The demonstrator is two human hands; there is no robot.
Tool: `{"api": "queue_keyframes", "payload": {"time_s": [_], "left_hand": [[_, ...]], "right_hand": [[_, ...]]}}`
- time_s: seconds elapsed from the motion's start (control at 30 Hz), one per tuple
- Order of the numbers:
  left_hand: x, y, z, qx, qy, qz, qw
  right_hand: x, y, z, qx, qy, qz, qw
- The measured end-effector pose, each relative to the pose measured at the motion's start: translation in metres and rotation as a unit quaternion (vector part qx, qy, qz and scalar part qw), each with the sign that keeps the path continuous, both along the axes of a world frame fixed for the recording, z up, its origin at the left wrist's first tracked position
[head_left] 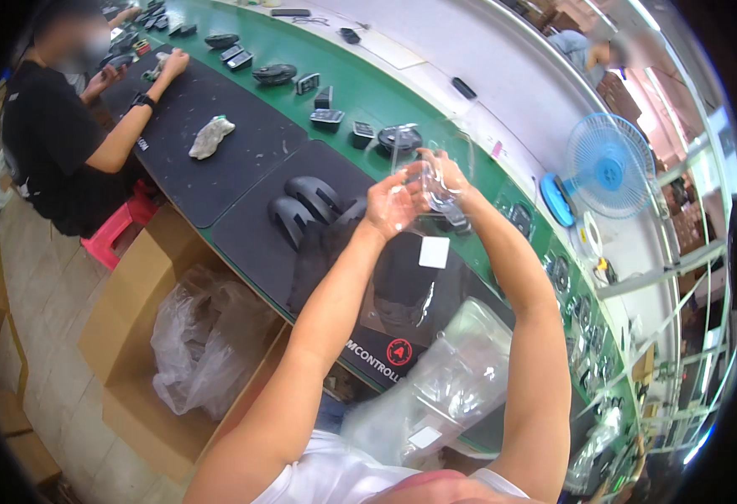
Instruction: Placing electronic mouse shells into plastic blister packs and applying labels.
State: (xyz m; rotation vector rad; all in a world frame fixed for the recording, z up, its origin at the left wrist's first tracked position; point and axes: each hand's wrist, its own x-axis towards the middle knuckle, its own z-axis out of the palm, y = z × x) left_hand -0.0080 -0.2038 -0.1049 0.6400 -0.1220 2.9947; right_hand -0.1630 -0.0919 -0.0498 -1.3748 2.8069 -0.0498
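Both my hands are raised together over the dark mat. My left hand, palm partly showing, has its fingers curled against a clear plastic shell. My right hand grips the same shell from its far side. Glare and see-through plastic blur the shell's outline. Beneath and left of my hands lie black curved molded parts. A small white square label shows just below the shell. Clear plastic bags lie between my forearms, near my body.
An open carton with a crumpled plastic bag stands at the left. Small black devices line the green bench. A blue fan stands at right. A co-worker sits far left, beside a crumpled pale cloth.
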Motion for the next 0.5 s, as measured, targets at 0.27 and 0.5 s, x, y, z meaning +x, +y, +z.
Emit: {"api": "queue_keyframes", "payload": {"time_s": [0.27, 0.5], "left_hand": [[-0.003, 0.016, 0.029, -0.068, -0.05, 0.017, 0.996], [0.008, 0.018, 0.031, -0.196, -0.073, 0.001, 0.978]], "right_hand": [[0.007, 0.106, 0.17, -0.354, 0.01, -0.164, 0.921], [0.129, 0.073, 0.158, -0.107, 0.034, 0.085, 0.99]]}}
